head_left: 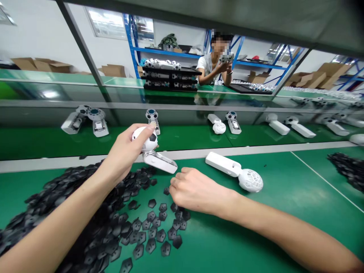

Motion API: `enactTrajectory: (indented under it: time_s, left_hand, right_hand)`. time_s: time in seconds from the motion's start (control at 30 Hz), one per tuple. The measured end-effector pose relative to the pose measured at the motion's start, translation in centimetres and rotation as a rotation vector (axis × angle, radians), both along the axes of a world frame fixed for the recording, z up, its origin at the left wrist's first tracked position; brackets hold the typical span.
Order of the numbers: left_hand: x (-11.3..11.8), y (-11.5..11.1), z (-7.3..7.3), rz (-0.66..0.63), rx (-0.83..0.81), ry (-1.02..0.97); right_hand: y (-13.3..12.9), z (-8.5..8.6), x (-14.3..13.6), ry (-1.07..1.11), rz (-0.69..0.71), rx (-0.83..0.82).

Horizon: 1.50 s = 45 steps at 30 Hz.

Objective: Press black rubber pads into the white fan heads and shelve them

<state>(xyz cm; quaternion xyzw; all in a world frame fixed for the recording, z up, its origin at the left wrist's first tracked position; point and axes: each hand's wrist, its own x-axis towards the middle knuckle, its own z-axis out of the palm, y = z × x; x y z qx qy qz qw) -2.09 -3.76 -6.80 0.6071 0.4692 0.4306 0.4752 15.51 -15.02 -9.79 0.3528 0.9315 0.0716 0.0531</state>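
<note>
My left hand (129,146) grips a white device (160,161) by its round head, which bears black patches like a football; its long white handle points down to the right. My right hand (193,189) hovers or rests just right of the handle's tip, its fingers curled and mostly hidden; what they hold, if anything, cannot be made out. Below and left of the hands lies a large heap of black five-sided pieces (152,223). Right of my right hand, a white device with an open-mesh head (250,180) lies on the green table (227,242).
Behind a pale ledge (187,154), several white devices (96,122) stand or lie in a row. Another black heap (348,170) is at the right edge. Beyond the partition are stacked black trays (170,78) and a person (214,64) holding a white device.
</note>
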Motion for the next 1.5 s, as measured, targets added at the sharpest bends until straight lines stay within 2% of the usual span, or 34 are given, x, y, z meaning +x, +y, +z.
enactTrajectory:
  time_s: [0.17, 0.27, 0.33, 0.47, 0.57, 0.7, 0.9, 1.07, 1.33, 1.5]
  left_hand:
    - [0.2, -0.3, 0.3, -0.004, -0.004, 0.007]
    - [0.3, -0.7, 0.6, -0.001, 0.004, 0.007]
    - [0.4, -0.9, 0.7, 0.001, 0.003, -0.019]
    - [0.5, -1.3, 1.0, -0.029, -0.128, -0.131]
    - [0.9, -1.9, 1.2, -0.06, -0.302, -0.223]
    - [1.9, -3.5, 1.1, -0.084, -0.476, -0.302]
    - [2.5, -4.8, 0.5, -0.153, -0.505, -0.296]
    - [2.2, -5.0, 0.5, -0.162, -0.435, -0.208]
    - [2.4, -5.9, 0.7, -0.073, -0.262, -0.106]
    - [2.2, -6.4, 1.4, -0.034, -0.086, 0.038]
  right_hand:
    - [0.5, -0.5, -0.3, 0.03, -0.042, -0.002]
    - [1.2, -0.5, 0.3, 0.143, -0.112, -0.073]
    - [1.5, 0.1, 1.2, 0.375, -0.154, -0.148]
    - [1.7, 2.5, 3.0, 1.042, -0.167, -0.176]
    - [1.5, 3.7, 3.4, 1.283, -0.194, -0.168]
    - [1.4, 3.2, 2.7, 1.382, -0.217, -0.235]
    - [1.8, 1.9, 2.3, 1.536, -0.375, -0.509]
    - [1.8, 1.9, 2.2, 1.572, -0.426, -0.63]
    - [1.1, 1.5, 1.5, 1.543, -0.472, -0.593]
    - [0.9, 2.2, 1.2, 1.608, -0.608, -0.667]
